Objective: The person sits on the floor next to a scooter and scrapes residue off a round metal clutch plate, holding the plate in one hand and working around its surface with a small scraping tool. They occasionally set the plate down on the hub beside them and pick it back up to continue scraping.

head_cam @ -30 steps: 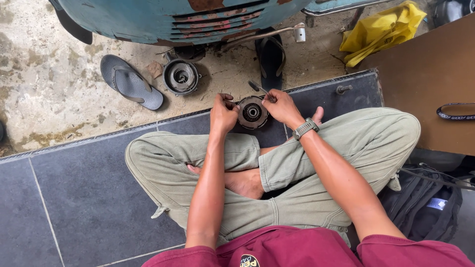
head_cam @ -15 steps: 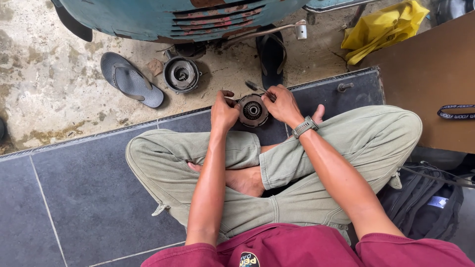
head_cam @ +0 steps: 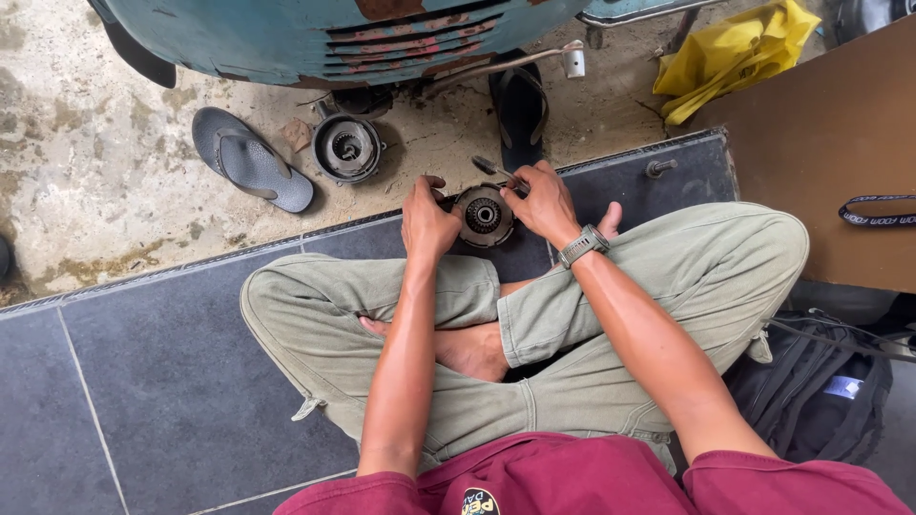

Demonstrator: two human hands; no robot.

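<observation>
Outdoors, dark floor tiles, stained concrete

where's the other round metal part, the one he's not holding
In the head view, the second round metal part sits on the concrete floor, upper left of the hands, between the grey sandal and the black sandal.

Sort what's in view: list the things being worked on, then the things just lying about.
In hand: round metal part, gripped by left hand and right hand; thin tool at the right fingers.

Lying about: second round part, grey sandal, black sandal, yellow cloth, black backpack.
</observation>
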